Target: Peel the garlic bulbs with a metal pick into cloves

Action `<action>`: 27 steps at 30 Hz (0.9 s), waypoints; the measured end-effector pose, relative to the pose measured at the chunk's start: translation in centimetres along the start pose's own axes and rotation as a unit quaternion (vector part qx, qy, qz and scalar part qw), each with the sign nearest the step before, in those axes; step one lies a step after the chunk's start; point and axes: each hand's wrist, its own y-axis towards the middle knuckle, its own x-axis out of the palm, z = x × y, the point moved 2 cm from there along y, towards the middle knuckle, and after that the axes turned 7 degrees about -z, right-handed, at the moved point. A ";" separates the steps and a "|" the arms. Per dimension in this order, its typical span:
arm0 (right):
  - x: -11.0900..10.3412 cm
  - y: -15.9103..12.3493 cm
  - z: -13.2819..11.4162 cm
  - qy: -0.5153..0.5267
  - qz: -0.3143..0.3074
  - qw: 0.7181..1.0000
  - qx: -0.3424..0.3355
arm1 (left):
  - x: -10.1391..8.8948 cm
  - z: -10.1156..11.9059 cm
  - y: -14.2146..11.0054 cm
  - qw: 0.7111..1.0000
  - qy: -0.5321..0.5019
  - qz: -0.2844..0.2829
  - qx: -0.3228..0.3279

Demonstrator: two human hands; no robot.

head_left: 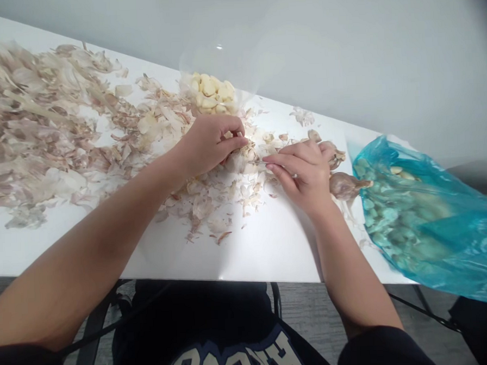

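Around the left hand and right hand, papery garlic skins heap up at 9 o'clock. A clear plastic bowl of peeled cloves stands at 12. A garlic bulb and blue plastic bag block 3 o'clock. White tabletop offers passage at 6 o'clock.

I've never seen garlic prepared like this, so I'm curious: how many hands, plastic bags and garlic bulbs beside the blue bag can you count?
Hands: 2 (left hand, right hand)
Clear plastic bag: 1
Blue plastic bag: 1
Garlic bulb: 1
Total: 5
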 end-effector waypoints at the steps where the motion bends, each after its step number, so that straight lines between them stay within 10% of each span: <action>1: -0.1 0.1 -0.1 0.003 -0.007 1.000 0.006 | 0.0 0.0 0.0 1.000 0.003 0.003 0.003; 27: 0.0 -0.2 0.1 0.155 -0.026 0.987 0.034 | 0.2 -0.6 0.0 0.999 -0.008 0.034 -0.004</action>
